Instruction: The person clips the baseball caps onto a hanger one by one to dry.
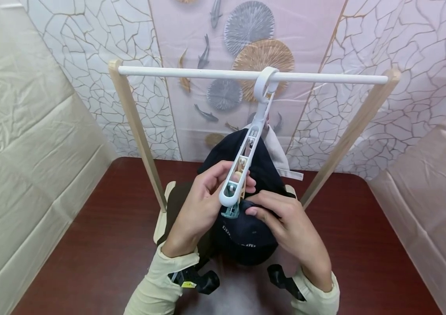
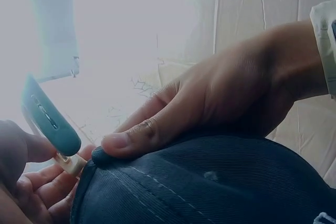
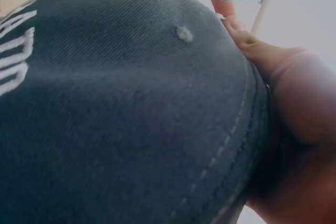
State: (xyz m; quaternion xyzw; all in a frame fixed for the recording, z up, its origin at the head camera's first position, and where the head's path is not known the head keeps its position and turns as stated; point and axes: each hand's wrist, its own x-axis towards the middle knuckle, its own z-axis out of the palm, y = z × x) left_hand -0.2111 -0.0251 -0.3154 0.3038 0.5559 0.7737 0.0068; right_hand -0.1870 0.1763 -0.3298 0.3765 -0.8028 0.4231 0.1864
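Note:
A navy cap (image 1: 242,236) with white lettering hangs low beneath the front end of a white clip hanger (image 1: 240,164). My right hand (image 1: 291,221) pinches the cap's edge between thumb and fingers; in the left wrist view that thumb presses on the stitched dark fabric (image 2: 157,187). Around a beige clip (image 2: 71,164) under the hanger, my left hand (image 1: 203,199) has its thumb and fingers, right beside the cap's edge. A teal clip (image 1: 231,212) sits at the hanger's front end. The hanger partly hides the left fingertips.
The hanger's ring loops over a white rod (image 1: 187,73) between two wooden posts (image 1: 138,135). Behind the hands hang more dark fabric (image 1: 227,146) and a pale cloth (image 1: 276,151). Dark brown fabric (image 1: 179,199) lies at the left base. The tabletop (image 1: 89,240) is dark red.

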